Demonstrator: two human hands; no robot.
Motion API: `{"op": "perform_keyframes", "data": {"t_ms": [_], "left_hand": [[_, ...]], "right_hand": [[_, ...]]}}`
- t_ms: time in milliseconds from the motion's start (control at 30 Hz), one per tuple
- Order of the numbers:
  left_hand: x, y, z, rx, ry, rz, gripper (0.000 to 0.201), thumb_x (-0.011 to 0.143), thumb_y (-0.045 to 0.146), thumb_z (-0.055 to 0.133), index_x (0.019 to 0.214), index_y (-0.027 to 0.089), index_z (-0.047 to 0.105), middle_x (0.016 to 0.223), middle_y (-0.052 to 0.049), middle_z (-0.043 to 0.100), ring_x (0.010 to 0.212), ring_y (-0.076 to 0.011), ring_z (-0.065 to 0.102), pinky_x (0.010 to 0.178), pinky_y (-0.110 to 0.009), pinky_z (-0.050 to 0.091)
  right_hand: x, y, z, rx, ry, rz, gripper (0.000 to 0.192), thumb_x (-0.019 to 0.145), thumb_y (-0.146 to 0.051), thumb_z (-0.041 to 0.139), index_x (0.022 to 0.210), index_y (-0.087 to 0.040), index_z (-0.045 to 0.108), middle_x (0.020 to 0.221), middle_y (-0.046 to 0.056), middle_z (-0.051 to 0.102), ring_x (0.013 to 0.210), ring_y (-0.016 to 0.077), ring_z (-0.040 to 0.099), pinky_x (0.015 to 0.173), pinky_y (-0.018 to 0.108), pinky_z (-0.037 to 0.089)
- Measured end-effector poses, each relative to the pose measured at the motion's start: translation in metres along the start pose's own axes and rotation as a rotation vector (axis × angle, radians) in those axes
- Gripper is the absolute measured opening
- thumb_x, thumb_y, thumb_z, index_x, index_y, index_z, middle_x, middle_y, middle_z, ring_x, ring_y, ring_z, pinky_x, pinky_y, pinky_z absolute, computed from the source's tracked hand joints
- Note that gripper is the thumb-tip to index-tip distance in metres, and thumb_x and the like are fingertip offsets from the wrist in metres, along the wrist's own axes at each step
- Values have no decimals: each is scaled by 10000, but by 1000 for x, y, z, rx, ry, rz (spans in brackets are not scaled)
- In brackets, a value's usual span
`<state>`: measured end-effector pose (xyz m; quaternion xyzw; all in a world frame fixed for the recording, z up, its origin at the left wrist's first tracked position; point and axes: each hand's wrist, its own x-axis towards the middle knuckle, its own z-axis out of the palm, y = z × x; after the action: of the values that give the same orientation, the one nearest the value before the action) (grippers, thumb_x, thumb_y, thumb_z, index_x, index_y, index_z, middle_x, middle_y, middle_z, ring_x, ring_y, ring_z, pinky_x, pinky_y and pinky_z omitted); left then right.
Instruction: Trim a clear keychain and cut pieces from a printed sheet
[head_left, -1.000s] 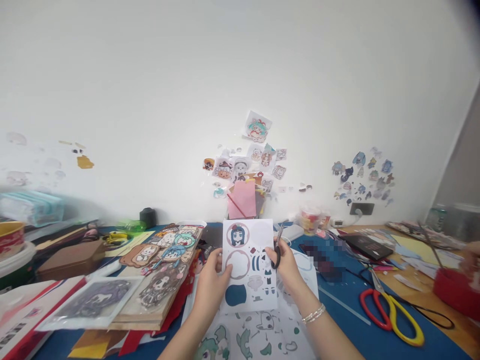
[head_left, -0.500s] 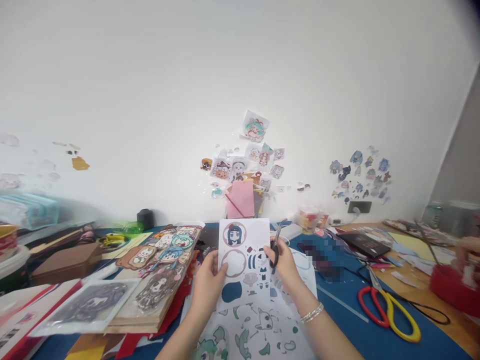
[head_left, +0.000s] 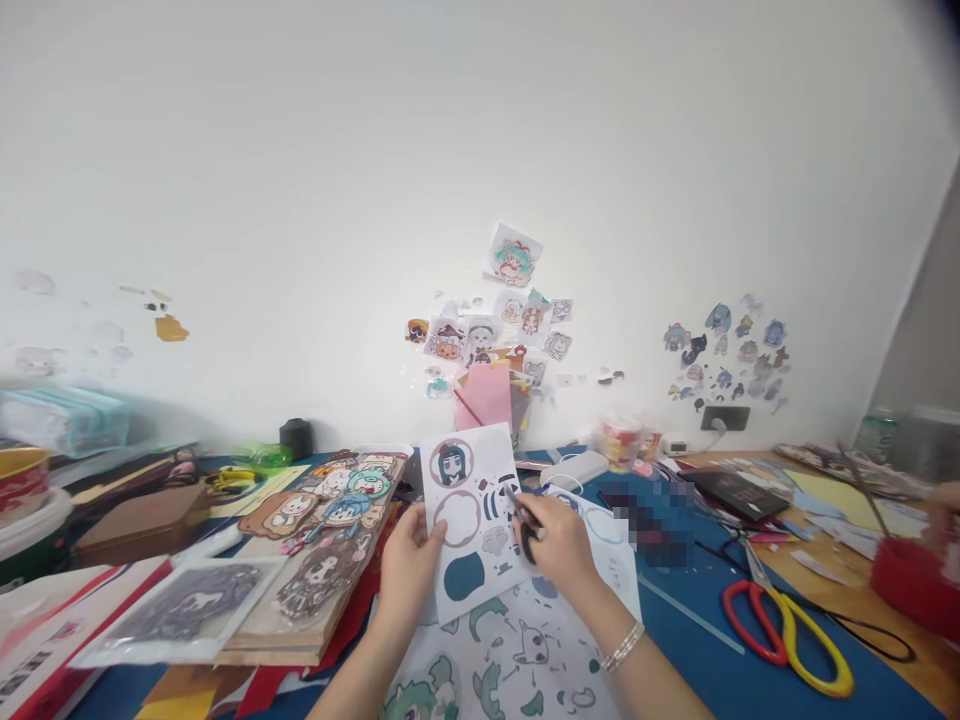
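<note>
My left hand (head_left: pixel 409 558) pinches the lower left edge of a white printed sheet (head_left: pixel 491 450), thumb on the front. The sheet is tilted and bears a dark-haired figure in a ring, a blank ring and several dark blue shapes. Small scissors (head_left: pixel 529 520) with black handles are in my right hand (head_left: pixel 564 548), in front of the sheet's right part. Their blades point up and left over the printed shapes; whether they touch the paper I cannot tell. Below lies another sheet (head_left: pixel 555 615) printed with green shapes and a pale animal head.
Large scissors (head_left: pixel 784 625) with red and yellow handles lie at right, near a black cord. A thick book (head_left: pixel 277 645) with cartoon cutouts lies at left, beside a brown box (head_left: pixel 142 525). Another person's hand (head_left: pixel 943 520) is at a red container (head_left: pixel 911 585), far right.
The sheet has shifted left and tipped over to the left. My right hand has moved left with the scissors, whose blades have swung from upright beside the sheet to across its front.
</note>
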<state>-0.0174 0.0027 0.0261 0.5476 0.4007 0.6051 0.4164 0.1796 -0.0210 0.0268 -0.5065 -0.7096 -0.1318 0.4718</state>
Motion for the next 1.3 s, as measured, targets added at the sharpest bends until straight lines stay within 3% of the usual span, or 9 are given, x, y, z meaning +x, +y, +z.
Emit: {"op": "perform_keyframes", "data": {"t_ms": [100,233,400,533,667,1000,1300], "left_hand": [[1,-2,-1,-12,6,-2,289,628,332,615,857,166,558,904,-86,672,878,-240,622,764,-331,475],[1,0,-2,-34,17,-14,282,637,330,607,858,161,561,934,-96,667,896,-234,616,788,-336,473],[0,6,-1,-50,61,-29,233,638,287,614,834,168,573,922,-88,673,906,-226,616,821,-334,466],[1,5,-1,-64,51,-50,251,641,293,616,851,161,573,935,-93,670,909,-224,615,821,-332,468],[1,5,-2,-78,52,-53,262,639,301,627,853,159,575,937,-98,673,889,-227,620,804,-340,477],[-1,9,-2,-72,34,-72,285,653,321,621,876,151,573,936,-101,671,856,-223,628,782,-339,485],[-2,5,-2,-73,-19,-100,305,682,327,607,923,146,562,980,-118,661,852,-227,631,758,-340,496]], "right_hand": [[-3,-4,3,-123,-114,-141,329,679,-92,491,949,-206,640,697,45,633,671,193,540,608,264,370],[-3,-3,2,-125,-103,-97,330,665,-86,484,931,-205,641,683,38,633,667,190,540,609,260,364],[3,6,-3,60,45,290,238,728,-237,506,926,-198,631,767,54,660,688,208,581,603,271,404],[7,14,-3,435,156,559,206,687,-331,565,818,-177,603,599,12,599,572,179,554,535,258,408],[11,16,-2,672,230,691,254,632,-362,608,782,-160,577,480,-27,516,465,143,491,433,229,359],[11,11,-3,748,209,686,256,623,-370,624,762,-165,557,449,-41,489,423,122,446,397,215,319],[11,11,-2,723,172,660,255,616,-368,633,757,-170,557,496,-33,519,497,143,525,453,221,388]]}}
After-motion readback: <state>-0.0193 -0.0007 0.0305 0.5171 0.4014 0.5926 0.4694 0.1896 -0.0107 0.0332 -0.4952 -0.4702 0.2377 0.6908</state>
